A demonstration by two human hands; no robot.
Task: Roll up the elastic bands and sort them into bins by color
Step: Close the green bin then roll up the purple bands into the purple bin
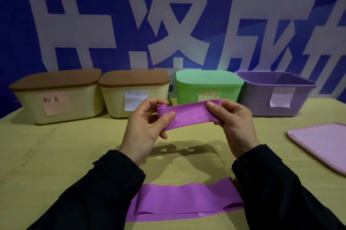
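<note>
Held band: flat purple elastic band (189, 116), stretched taut between both hands above mid-desk, likely to keep the roll tight.
Left hand (148, 126): fingers pinch the small started roll at the band's left end.
Right hand (232, 123): thumb and fingers clamp the free end.
Spare band: second purple elastic band (184, 200), flat at the desk's near edge.
Destination: open lilac plastic bin (277, 94), far right; its pink lid (322, 147) lies at the right edge.

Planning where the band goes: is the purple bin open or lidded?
Open: the purple bin shows its inside walls; a pink lid lies beside it.
</note>
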